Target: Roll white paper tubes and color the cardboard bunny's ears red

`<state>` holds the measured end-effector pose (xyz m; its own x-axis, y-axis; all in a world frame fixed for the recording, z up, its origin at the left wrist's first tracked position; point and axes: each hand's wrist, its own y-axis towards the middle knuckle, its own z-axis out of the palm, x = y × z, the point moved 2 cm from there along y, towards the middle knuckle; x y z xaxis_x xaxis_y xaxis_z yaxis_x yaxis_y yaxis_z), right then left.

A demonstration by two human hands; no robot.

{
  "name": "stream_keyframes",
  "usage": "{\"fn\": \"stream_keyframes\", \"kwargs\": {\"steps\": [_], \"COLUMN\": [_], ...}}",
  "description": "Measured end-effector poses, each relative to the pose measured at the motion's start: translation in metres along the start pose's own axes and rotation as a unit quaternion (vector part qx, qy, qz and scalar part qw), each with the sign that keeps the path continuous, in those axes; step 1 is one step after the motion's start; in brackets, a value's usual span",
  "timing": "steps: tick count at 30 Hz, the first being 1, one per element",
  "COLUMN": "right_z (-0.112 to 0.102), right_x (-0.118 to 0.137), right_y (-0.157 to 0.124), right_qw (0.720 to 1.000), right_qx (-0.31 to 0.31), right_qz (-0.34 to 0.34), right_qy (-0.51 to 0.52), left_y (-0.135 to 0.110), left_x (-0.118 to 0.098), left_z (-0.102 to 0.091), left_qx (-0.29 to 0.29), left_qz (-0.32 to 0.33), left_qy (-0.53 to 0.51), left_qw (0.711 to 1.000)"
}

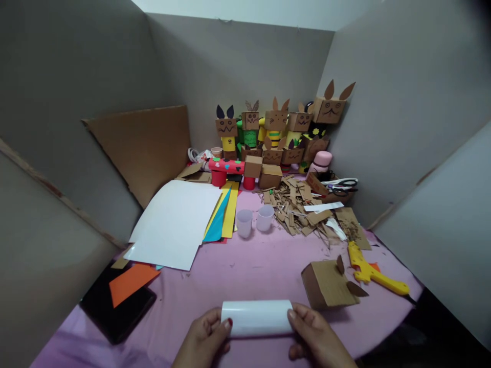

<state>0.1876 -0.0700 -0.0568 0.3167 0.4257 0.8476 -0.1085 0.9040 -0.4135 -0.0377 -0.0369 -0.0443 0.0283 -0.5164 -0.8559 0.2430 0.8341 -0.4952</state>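
A white paper tube [258, 319] lies level across the front of the table, held between both hands. My left hand [207, 335] grips its left end, the thumb over the paper's near side. At the other end, my right hand [312, 329] pinches the edge between thumb and fingers. The glossy paper curves around, and its inside is hidden from here. Just beyond my right hand sits a brown cardboard box head [332, 286] with two pointed ears. A yellow hot glue gun [378, 276] lies to the right of that box.
Two translucent cups [244, 223] stand mid-table. White sheets [172, 220] and coloured paper [230, 212] lie left, near an orange piece [132, 281] on a black flat object [115, 301]. Cardboard scraps [293, 202] pile up right. Eared cardboard figures [274, 122] line the back.
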Motion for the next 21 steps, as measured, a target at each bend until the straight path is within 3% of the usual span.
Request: {"fn": "stream_keyframes", "kwargs": {"steps": [4,8,15,21], "right_z": [-0.001,0.001,-0.003,0.001], "right_x": [-0.005,0.002,-0.004,0.000], "right_y": [-0.001,0.000,-0.006,0.000], "right_qw": [0.999,1.000,0.998,0.999], "right_qx": [0.034,0.016,0.034,0.013], "right_qz": [-0.002,-0.018,-0.004,-0.021], "right_qy": [-0.029,0.000,-0.055,-0.034], "left_y": [-0.003,-0.005,-0.005,-0.002], "left_x": [0.002,-0.008,0.006,-0.005], "left_z": [0.000,0.004,0.000,0.006], "left_qx": [0.007,-0.031,0.017,-0.006], "left_qz": [-0.010,-0.002,-0.001,0.006], "left_qy": [-0.009,-0.026,0.011,0.015], "left_qw": [1.000,0.999,1.000,1.000]}}
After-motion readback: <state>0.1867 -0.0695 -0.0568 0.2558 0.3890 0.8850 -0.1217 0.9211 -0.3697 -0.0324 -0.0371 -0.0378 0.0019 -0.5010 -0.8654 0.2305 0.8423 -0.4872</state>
